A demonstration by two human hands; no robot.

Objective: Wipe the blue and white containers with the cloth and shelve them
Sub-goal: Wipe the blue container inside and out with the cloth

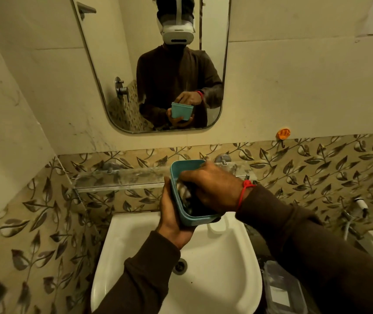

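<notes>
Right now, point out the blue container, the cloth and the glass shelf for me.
blue container [182,168]: head view, on its upper left rim.
cloth [184,192]: head view, on the bunched fabric inside the container.
glass shelf [122,180]: head view, on the bare stretch left of the container.

Buried inside the blue container [182,177], under the right hand [212,186]: most of the cloth [184,192], fingertips too. Cut off at the 5 o'clock edge: a clear lidded box [283,291], contents blurred. Hidden behind the container: the tap, the left hand [172,220] palm.
</notes>
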